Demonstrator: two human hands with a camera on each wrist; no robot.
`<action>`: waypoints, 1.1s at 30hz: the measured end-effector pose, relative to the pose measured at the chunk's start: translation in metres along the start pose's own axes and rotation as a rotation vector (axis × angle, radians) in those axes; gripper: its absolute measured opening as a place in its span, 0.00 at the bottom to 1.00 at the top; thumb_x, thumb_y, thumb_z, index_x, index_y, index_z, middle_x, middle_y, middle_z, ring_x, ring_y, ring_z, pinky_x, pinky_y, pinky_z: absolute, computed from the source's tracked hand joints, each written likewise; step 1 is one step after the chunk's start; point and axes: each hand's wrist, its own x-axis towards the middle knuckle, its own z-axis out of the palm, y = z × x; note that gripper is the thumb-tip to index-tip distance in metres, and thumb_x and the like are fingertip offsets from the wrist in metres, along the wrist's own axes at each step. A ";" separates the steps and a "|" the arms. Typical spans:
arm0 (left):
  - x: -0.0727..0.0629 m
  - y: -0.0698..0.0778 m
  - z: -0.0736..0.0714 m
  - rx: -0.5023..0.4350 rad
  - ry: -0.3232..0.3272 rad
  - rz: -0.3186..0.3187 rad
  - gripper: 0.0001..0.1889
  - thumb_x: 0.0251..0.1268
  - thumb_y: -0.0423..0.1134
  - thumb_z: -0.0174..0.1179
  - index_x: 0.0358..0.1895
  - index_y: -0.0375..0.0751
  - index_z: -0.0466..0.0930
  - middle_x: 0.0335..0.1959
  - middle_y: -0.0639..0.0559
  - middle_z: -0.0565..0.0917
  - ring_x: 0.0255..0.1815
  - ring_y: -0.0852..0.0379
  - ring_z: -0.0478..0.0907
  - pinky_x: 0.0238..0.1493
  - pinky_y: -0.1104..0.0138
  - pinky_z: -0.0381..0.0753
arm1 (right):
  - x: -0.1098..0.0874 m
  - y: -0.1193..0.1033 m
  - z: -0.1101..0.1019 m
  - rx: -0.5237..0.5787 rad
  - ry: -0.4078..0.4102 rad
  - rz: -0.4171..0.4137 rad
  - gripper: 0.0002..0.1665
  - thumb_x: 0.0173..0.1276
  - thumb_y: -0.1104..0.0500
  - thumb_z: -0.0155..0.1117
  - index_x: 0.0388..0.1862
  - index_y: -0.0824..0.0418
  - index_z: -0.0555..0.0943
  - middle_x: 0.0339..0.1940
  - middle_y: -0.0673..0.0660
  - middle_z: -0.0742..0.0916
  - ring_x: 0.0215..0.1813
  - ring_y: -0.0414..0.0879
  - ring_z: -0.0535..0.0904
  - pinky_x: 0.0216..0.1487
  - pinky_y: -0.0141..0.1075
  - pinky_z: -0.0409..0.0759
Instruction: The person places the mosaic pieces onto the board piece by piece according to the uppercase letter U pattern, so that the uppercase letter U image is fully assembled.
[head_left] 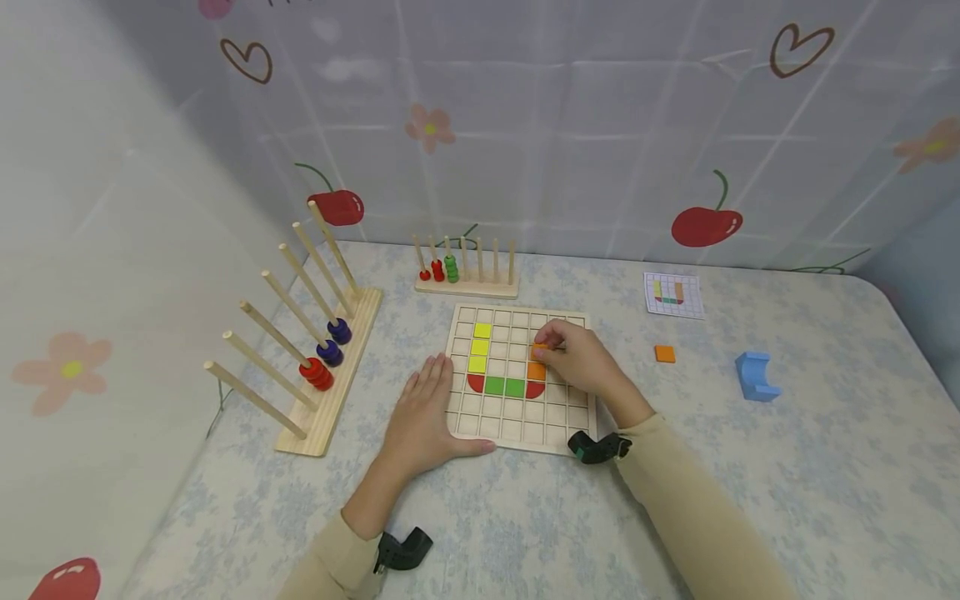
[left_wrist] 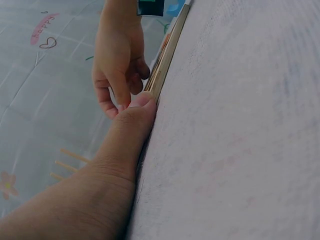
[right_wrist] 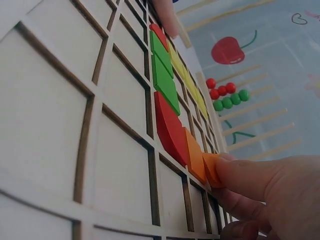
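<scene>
A wooden grid board [head_left: 498,421] lies on the table, with yellow tiles [head_left: 479,347], green tiles [head_left: 505,387], red rounded tiles [head_left: 535,390] and an orange tile [head_left: 537,372] set in its cells. My right hand [head_left: 583,358] pinches another orange square tile [right_wrist: 212,169] between thumb and finger, right beside the placed orange one. Flat and spread, my left hand [head_left: 422,421] rests along the board's left edge, its thumb at the front edge. In the left wrist view, that thumb [left_wrist: 131,117] touches the board's side.
A large peg rack [head_left: 337,400] with red and blue beads stands left, a smaller one [head_left: 468,287] behind the board. To the right lie a pattern card [head_left: 674,296], a loose orange tile [head_left: 664,354] and a blue curved block [head_left: 753,377].
</scene>
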 end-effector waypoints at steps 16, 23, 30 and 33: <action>0.001 -0.001 0.001 0.002 -0.009 -0.007 0.79 0.29 0.92 0.49 0.80 0.38 0.39 0.83 0.45 0.42 0.84 0.52 0.36 0.83 0.55 0.41 | -0.001 -0.001 0.004 -0.062 0.022 -0.030 0.10 0.72 0.54 0.64 0.47 0.57 0.84 0.50 0.55 0.82 0.53 0.52 0.80 0.58 0.47 0.79; 0.000 0.000 0.001 -0.001 -0.010 -0.005 0.79 0.28 0.93 0.47 0.80 0.38 0.39 0.83 0.45 0.43 0.84 0.52 0.36 0.83 0.55 0.41 | -0.005 -0.002 0.002 -0.102 0.004 -0.043 0.09 0.71 0.54 0.65 0.44 0.56 0.86 0.47 0.54 0.81 0.47 0.50 0.79 0.52 0.45 0.79; 0.001 0.000 0.001 0.005 -0.013 -0.007 0.79 0.29 0.92 0.49 0.80 0.38 0.39 0.83 0.45 0.43 0.84 0.51 0.36 0.83 0.54 0.41 | -0.017 0.008 -0.010 -0.090 0.024 -0.071 0.12 0.71 0.55 0.65 0.51 0.56 0.85 0.47 0.54 0.83 0.49 0.50 0.78 0.53 0.46 0.77; 0.001 0.000 0.001 0.009 -0.013 -0.007 0.78 0.29 0.91 0.52 0.80 0.38 0.39 0.83 0.45 0.42 0.84 0.51 0.36 0.83 0.54 0.41 | -0.024 0.019 -0.020 -0.096 0.061 -0.053 0.15 0.72 0.54 0.64 0.55 0.56 0.82 0.47 0.55 0.83 0.44 0.50 0.75 0.47 0.43 0.74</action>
